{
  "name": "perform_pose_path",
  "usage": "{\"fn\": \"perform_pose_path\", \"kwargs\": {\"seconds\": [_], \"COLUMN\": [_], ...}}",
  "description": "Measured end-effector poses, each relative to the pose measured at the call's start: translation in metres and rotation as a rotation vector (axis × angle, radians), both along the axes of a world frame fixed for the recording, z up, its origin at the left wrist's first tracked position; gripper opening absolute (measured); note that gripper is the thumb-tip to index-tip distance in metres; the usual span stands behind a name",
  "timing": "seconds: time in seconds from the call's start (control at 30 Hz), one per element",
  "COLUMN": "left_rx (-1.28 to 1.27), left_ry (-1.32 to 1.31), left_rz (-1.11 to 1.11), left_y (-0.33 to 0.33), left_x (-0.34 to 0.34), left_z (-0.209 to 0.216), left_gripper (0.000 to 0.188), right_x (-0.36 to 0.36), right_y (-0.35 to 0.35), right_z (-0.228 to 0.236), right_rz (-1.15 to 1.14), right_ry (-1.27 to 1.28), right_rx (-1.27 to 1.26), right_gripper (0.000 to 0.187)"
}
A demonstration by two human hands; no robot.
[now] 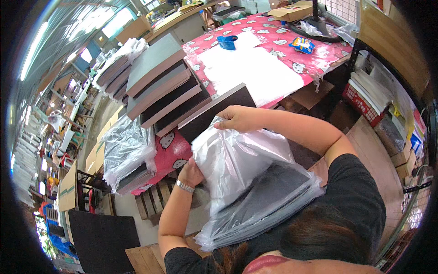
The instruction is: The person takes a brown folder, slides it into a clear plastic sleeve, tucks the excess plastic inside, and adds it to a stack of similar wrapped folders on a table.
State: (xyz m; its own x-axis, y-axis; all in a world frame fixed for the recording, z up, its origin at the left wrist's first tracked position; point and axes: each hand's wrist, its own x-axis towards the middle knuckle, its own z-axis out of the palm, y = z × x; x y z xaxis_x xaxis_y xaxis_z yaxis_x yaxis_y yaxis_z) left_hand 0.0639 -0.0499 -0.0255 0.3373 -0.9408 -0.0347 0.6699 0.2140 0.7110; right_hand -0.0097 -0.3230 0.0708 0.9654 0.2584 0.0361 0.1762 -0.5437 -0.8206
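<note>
Both of my hands are on a shiny, clear plastic bag [239, 157]. My right hand [233, 119] pinches its upper edge between thumb and fingers. Lower down at the bag's left side, my left hand [191, 172], with a metal-banded watch on the wrist, grips the film; some of its fingers are behind the plastic. Against my body rests a pile of dark flat panels wrapped in clear plastic [269, 196], partly covered by the bag. Just beyond my right hand, a black-faced slab with a pale edge [232, 100] leans on the table.
Thick dark slabs [157, 68] are stacked unevenly on the pink patterned table [278, 34]. Plastic-wrapped bundles [130, 141] lie left of them. White sheets [255, 68], a blue tape roll [227, 42] and a snack packet [302, 45] lie farther back. A red basket [362, 102] stands right.
</note>
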Motion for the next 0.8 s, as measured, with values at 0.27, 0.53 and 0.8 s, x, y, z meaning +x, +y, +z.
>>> {"fn": "perform_pose_path", "kwargs": {"seconds": [0.27,0.53,0.8], "left_rx": [0.291,0.219,-0.035], "left_ry": [-0.265,-0.747,-0.493], "left_rz": [0.51,1.006,0.968], "left_y": [-0.053,-0.091,-0.101], "left_x": [0.016,-0.036,-0.042], "left_z": [0.088,0.082,0.071], "left_gripper": [0.03,0.016,0.017], "right_x": [0.0,-0.026,-0.029], "right_y": [0.016,0.0,-0.003], "right_z": [-0.003,0.002,0.002], "right_rz": [-0.066,-0.341,-0.314], "right_ry": [-0.182,-0.862,-0.5], "right_rx": [0.196,-0.006,0.41], "right_gripper": [0.044,0.028,0.016]}}
